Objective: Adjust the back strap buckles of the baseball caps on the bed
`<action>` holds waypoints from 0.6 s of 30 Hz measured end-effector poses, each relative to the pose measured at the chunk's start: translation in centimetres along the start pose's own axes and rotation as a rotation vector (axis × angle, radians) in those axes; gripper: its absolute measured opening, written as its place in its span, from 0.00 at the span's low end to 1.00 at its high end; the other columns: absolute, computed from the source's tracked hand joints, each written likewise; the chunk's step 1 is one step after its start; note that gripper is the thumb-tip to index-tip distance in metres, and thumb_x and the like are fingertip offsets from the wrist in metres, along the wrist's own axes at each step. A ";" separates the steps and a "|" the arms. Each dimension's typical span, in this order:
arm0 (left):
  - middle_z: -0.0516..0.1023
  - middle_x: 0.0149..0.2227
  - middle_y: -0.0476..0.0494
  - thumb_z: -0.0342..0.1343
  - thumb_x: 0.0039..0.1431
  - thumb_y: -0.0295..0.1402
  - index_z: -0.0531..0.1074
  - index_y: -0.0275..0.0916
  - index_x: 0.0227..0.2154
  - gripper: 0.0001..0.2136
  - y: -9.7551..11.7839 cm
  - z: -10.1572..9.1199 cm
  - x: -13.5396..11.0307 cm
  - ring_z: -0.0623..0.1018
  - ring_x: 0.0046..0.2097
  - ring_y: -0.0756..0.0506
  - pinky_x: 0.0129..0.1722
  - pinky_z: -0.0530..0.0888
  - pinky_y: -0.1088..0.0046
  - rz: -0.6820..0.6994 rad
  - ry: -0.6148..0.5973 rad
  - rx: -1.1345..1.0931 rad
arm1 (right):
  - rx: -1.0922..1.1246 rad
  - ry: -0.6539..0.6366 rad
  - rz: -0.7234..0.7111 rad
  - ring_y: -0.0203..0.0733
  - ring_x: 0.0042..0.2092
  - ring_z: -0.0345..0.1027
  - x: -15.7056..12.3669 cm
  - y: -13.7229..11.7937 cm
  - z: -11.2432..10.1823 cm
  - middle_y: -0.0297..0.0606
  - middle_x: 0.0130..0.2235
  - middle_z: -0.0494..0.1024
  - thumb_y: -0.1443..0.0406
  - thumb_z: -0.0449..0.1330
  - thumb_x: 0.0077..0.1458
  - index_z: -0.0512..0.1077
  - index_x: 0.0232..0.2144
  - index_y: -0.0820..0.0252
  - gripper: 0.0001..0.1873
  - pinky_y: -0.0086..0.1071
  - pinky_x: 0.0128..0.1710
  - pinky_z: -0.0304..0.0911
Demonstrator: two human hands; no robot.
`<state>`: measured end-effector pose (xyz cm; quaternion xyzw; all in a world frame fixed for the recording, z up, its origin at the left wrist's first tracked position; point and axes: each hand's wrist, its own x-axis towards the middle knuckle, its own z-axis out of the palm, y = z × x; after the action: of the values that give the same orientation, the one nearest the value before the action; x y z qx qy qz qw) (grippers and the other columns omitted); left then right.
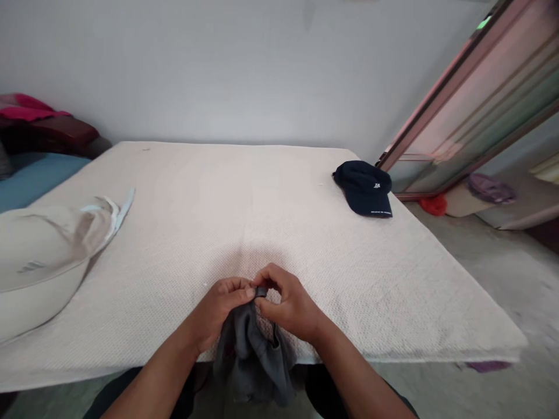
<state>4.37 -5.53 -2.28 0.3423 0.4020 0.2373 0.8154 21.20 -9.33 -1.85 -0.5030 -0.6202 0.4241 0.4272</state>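
Observation:
Both of my hands meet over the near edge of the cream mattress (244, 221). My left hand (220, 308) and my right hand (288, 302) are closed, each pinching the top of a dark grey cloth item (253, 355), perhaps a cap. The grey cloth hangs down from my fingers below the mattress edge, in front of my lap. A small strap or band of it shows between my thumbs.
A navy cap (365, 187) lies at the mattress's far right. A beige cap (39, 262) with pale straps rests at the left edge. Red and dark bedding (39, 125) sits far left. A sliding glass door (476, 110) and concrete floor (502, 279) are to the right.

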 end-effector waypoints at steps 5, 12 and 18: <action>0.71 0.24 0.47 0.59 0.49 0.28 0.73 0.33 0.25 0.03 0.0 -0.3 0.2 0.69 0.26 0.50 0.28 0.66 0.75 0.039 -0.002 -0.070 | 0.022 -0.019 0.020 0.35 0.36 0.64 0.0 0.1 0.0 0.33 0.34 0.70 0.74 0.58 0.44 0.68 0.34 0.59 0.12 0.31 0.38 0.61; 0.70 0.25 0.48 0.55 0.47 0.26 0.70 0.36 0.19 0.04 0.0 0.3 0.2 0.69 0.29 0.50 0.29 0.67 0.76 0.104 0.091 -0.127 | 0.099 -0.040 0.106 0.32 0.30 0.58 0.0 0.3 0.0 0.29 0.29 0.67 0.72 0.59 0.46 0.67 0.31 0.59 0.08 0.27 0.28 0.55; 0.69 0.23 0.49 0.59 0.53 0.32 0.72 0.34 0.24 0.06 -0.6 0.1 0.6 0.68 0.25 0.52 0.25 0.65 0.77 -0.019 -0.032 -0.021 | 0.254 -0.024 0.154 0.31 0.28 0.58 0.3 0.6 -0.3 0.29 0.27 0.65 0.74 0.59 0.44 0.67 0.30 0.60 0.08 0.27 0.27 0.55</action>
<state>4.85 -5.57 -2.92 0.3336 0.3897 0.2283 0.8275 21.61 -8.88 -2.34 -0.4858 -0.5262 0.5368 0.4461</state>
